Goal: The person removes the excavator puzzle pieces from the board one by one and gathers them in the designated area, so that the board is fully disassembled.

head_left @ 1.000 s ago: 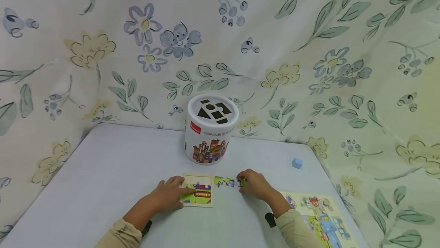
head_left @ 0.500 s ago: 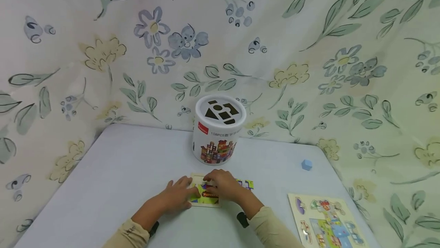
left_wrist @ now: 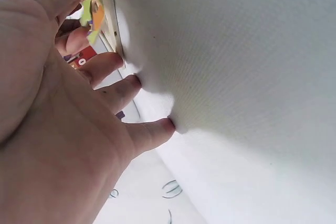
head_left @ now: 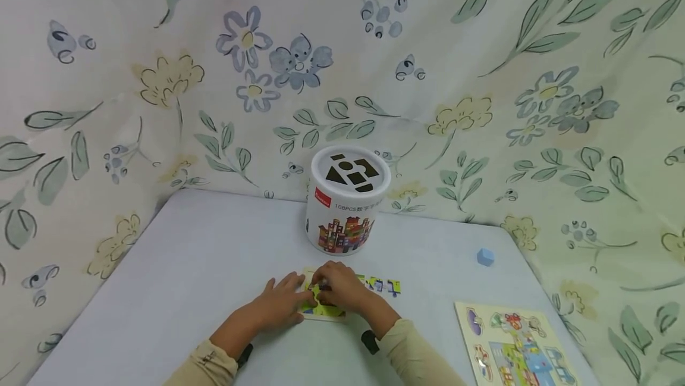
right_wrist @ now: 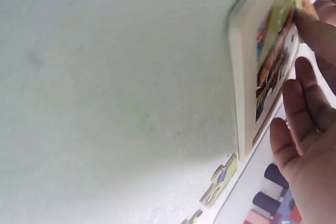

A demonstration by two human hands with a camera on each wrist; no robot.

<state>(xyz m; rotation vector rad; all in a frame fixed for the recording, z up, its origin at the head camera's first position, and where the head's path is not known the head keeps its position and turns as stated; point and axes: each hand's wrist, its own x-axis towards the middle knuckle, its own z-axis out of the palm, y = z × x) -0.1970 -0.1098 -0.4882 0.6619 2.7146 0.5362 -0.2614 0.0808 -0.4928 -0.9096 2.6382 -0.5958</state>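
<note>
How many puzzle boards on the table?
2: a small framed puzzle board, partly covered by the left hand and right hand, and a larger puzzle board near right, cut off by the head view's edge.

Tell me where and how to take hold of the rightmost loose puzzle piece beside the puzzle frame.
I'd likely pinch the loose puzzle piece by its near and far edges, coming from above and the right: it lies flat on the table, with its neighbouring pieces and the right hand to its left.
</note>
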